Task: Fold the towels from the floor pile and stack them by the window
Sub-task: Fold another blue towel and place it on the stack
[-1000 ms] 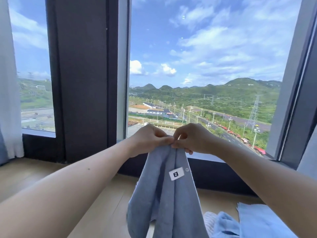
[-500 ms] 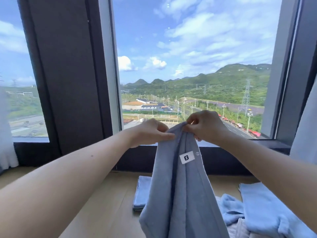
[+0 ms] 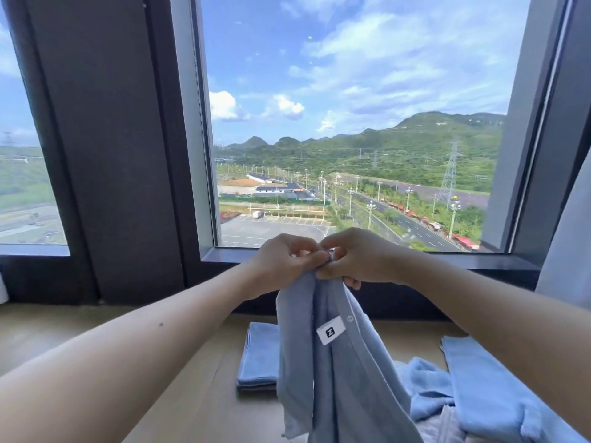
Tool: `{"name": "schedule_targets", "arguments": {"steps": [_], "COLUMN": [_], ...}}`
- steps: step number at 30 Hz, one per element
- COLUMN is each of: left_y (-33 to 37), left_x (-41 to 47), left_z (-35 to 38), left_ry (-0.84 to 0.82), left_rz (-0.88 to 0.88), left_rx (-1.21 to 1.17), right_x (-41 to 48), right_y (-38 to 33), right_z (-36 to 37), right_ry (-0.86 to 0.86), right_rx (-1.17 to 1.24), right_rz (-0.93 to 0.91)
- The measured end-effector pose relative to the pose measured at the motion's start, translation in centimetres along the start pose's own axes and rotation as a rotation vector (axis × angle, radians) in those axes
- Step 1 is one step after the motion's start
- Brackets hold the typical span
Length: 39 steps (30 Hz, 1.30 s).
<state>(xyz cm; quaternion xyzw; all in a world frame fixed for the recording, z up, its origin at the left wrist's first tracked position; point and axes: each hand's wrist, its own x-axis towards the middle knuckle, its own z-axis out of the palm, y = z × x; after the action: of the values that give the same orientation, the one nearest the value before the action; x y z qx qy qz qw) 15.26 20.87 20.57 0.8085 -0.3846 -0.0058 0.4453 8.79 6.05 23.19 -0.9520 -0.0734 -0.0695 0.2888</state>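
Both hands were raised in front of the window (image 3: 351, 123), the left hand (image 3: 284, 260) and the right hand (image 3: 359, 257) touching at the fingertips. Each pinched the top edge of a grey-blue towel (image 3: 339, 378) between curled fingers and thumb. Half a second before, they had stood a little apart with the hem spread between them. Now the gap had closed and the top corners met, so the cloth hung doubled lengthwise, its white label (image 3: 329, 330) facing the person. That looked like the first fold just made, with further halving probably still to come. A folded blue stack (image 3: 259, 359) lay at the far edge of the floor (image 3: 96, 334), just below the window and partly hidden behind the hanging cloth. The unfolded pile (image 3: 479, 398) lay heaped toward the floor's right side, so more towels remained.
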Motion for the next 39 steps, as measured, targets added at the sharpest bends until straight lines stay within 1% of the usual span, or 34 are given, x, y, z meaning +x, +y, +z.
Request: {"name": "schedule_targets", "arguments": {"steps": [3, 6, 8, 9, 10, 13, 14, 15, 17, 20, 23, 25, 29, 34, 39], "left_y": [-1.0, -2.0, -2.8, -3.3, -3.7, -4.0, -3.7, -3.4, -2.4, -1.1, -0.4, -0.4, -1.3, -2.0, -1.7], "left_x": [-0.3, -0.8, -1.1, -1.2, -1.3, -1.4, -1.4, -1.3, -1.3, -1.1, -1.0, -1.3, -1.9, -2.5, -2.4], "left_z": [-0.5, -0.2, 0.4, 0.7, 0.8, 1.2, 1.2, 1.3, 1.8, 2.8, 3.5, 3.8, 3.8, 3.6, 4.0], "left_ry": [0.034, -0.050, -0.067, -0.040, 0.001, 0.107, 0.114, 0.108, 0.094, 0.088, 0.103, 0.095, 0.024, 0.091, 0.135], "left_rz": [-0.044, -0.110, -0.160, -0.185, -0.205, -0.230, -0.220, -0.204, -0.181, -0.175, -0.179, -0.206, -0.277, -0.288, -0.323], "left_rx": [-0.015, 0.108, 0.152, 0.156, 0.148, 0.070, 0.052, 0.047, 0.041, -0.020, -0.127, -0.212, -0.316, -0.493, -0.660], "right_x": [0.5, 0.4, 0.2, 0.1, -0.2, -1.6, -2.0, -2.2, -2.2, -1.8, -1.9, -2.2, -2.7, -2.9, -2.8], "right_y": [1.1, 2.0, 2.4, 2.8, 3.1, 3.9, 4.1, 4.2, 3.8, 2.6, 2.0, 2.4, 3.3, 4.2, 4.4], "right_z": [0.8, 0.9, 0.8, 0.7, 0.5, 0.5, 0.7, 0.9, 1.1, 0.9, 1.2, 1.3, 0.6, 0.5, 0.5], "right_ry": [0.127, 0.268, 0.337, 0.334, 0.290, -0.007, -0.072, -0.099, -0.084, -0.024, 0.014, 0.072, 0.178, 0.242, 0.288], "right_rx": [-0.006, 0.131, 0.179, 0.184, 0.184, 0.079, 0.031, 0.009, 0.053, 0.193, 0.178, 0.148, 0.148, 0.150, 0.193], "right_rz": [0.034, 0.052, 0.077, 0.114, 0.172, 0.358, 0.370, 0.353, 0.281, 0.197, 0.163, 0.185, 0.245, 0.307, 0.327]}}
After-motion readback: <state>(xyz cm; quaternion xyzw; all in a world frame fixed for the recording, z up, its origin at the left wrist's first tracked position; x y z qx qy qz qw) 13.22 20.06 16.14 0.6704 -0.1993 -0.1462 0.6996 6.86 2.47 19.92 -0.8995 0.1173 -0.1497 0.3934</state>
